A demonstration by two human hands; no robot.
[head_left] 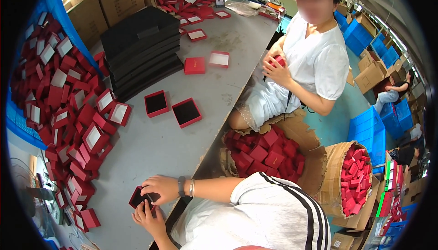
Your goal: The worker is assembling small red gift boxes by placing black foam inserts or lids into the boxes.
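Note:
On the grey table near its front edge, a small red box (135, 198) with a dark inside sits between my hands. My left hand (149, 220) is curled round the box's near side, its fingers against the red wall. From above, my right hand (160, 189) reaches over the box and grips a small black pad (148, 197) at its opening. My fingers hide part of both box and pad. Farther along the table stand two open red boxes, one (156, 103) beside the other (186, 112), both with black inside.
Black sheets (141, 49) are stacked at the back. Red boxes (68, 94) spill from a blue bin (68, 26) on the left. A red lid (195, 65) and a white-lined one (219, 59) lie beyond. A co-worker (315, 53) holds a red box; cartons (335, 177) of red boxes stand right.

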